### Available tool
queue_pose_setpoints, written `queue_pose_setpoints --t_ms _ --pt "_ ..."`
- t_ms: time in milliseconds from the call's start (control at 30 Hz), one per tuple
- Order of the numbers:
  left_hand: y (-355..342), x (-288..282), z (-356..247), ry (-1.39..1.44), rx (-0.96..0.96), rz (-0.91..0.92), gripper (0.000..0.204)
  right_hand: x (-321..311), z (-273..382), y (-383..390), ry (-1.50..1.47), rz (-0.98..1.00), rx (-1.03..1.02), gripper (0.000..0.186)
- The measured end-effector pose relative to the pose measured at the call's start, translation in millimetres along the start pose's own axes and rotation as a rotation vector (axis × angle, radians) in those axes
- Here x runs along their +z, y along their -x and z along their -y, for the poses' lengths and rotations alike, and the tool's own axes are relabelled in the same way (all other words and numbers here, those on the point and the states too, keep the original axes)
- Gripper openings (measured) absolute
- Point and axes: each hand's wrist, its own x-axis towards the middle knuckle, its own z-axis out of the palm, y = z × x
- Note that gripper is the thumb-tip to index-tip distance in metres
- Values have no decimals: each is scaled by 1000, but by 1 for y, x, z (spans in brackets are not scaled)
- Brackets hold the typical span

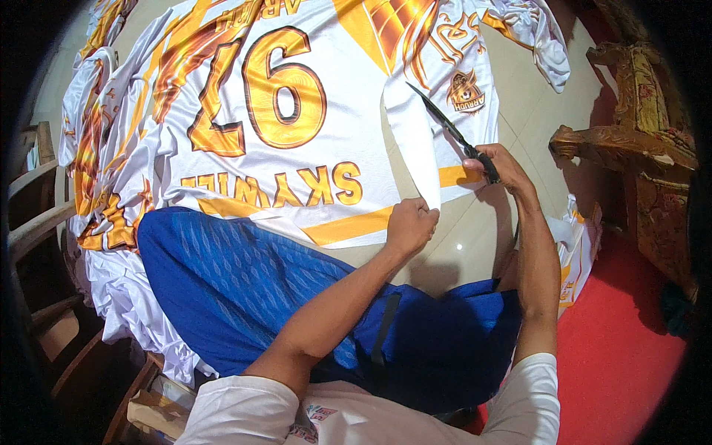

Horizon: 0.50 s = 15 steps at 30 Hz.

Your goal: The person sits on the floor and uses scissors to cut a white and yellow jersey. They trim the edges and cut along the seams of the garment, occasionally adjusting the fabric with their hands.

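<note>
White-and-orange fabric (348,111) spread over the tiled floor (545,130), the person's right forearm (538,259) reaching forward, left forearm (334,304) slanting forward and rightward, left hand (411,226) fisted on the fabric's near edge, right hand (500,167) curled around black scissors (455,130).

The bare left arm (326,308) bends at the elbow, and its forearm slants forward and to the right. At its end, the bare left hand (412,226) is balled in a compact fist. The bare right arm (540,252) extends forward, wrist bent inward; the bare right hand (500,165), farther from the torso, has its fingers curled in a grip.
</note>
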Motion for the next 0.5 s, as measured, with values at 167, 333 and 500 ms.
queue_pose_setpoints --t_ms 167,333,500 --pt "2 0 -4 31 -24 8 27 -5 -3 -2 -123 110 32 41" --pt "1 0 -2 7 -24 9 26 -2 2 -4 -71 119 56 51" --pt "1 0 -1 6 -22 18 27 -5 7 -11 -154 161 13 53"
